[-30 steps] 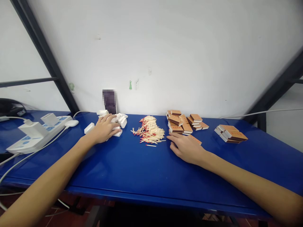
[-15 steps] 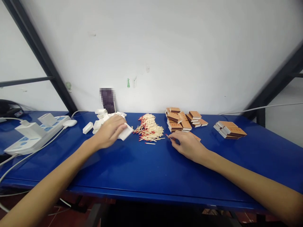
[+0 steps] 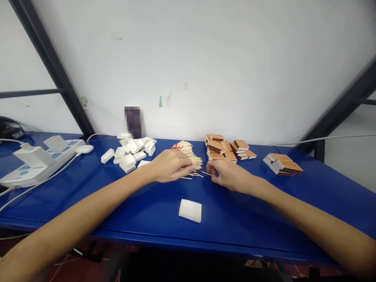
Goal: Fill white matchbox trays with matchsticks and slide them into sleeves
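Observation:
In the head view my left hand point(image 3: 170, 165) is over the near left side of a heap of red-tipped matches point(image 3: 196, 161). Its thumb and fingers are apart, with matches showing in the gap, and part of the heap is hidden behind it. My right hand point(image 3: 226, 174) is closed beside the heap, and a single match point(image 3: 206, 172) sticks out leftward from its fingertips, red head outward. Nearer the table's front edge lies a white matchbox tray point(image 3: 190, 210); whether anything is inside is too unclear to tell.
More white matchbox trays point(image 3: 128, 161) are piled at the left. Brown matchboxes point(image 3: 216, 146) lie behind my right hand, and a further stack of matchboxes point(image 3: 282, 164) stands at the right. A power strip point(image 3: 17, 178) with chargers and cables occupies the far left of the blue table point(image 3: 141, 211).
My left hand has let go of the white tray, which now lies at the front of the table, and has moved right to the matches. My right hand has shifted only slightly.

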Available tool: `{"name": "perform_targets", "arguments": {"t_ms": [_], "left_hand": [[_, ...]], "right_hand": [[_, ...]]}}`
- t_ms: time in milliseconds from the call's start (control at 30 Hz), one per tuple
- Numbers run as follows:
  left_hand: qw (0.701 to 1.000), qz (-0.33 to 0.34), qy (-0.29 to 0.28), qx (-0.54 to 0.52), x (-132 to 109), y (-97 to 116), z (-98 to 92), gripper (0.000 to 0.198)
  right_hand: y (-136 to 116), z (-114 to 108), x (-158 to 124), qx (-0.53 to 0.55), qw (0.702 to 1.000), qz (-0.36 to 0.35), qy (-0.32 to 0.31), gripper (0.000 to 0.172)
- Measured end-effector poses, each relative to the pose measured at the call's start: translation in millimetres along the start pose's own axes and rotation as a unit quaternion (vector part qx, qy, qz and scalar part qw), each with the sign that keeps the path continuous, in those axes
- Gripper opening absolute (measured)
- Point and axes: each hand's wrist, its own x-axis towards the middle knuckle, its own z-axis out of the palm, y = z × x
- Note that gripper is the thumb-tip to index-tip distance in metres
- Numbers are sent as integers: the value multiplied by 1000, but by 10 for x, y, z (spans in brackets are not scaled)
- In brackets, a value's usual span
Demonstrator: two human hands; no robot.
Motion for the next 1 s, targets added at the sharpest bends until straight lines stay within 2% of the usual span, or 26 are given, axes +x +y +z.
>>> {"name": "perform_targets", "arguments": {"t_ms": [133,267,433,567,800,1000], "left_hand": [[1000,-26,-16,-8,-205,-212,42,33],[998,-38,-28,-36,-346,-182,48,25],[995,-56,-38,-78,-311,-67,5,26],[994,-60,-54,-76,-288,-50,43,24],[991,-54,-92,-75,-304,-77,97,25],[991,-40,-102,-78,-263,15,126,23]], "right_hand": [[-15,15,-11,-5,1000,5,6,18],[-30,73,-28,-6,999,-3,41,7],[28,205,-57,7,997,-23,73,12],[23,273,-84,20,995,-28,98,14],[-154,259,-56,19,993,40,110,16],[-182,267,-57,29,994,44,100,14]]}}
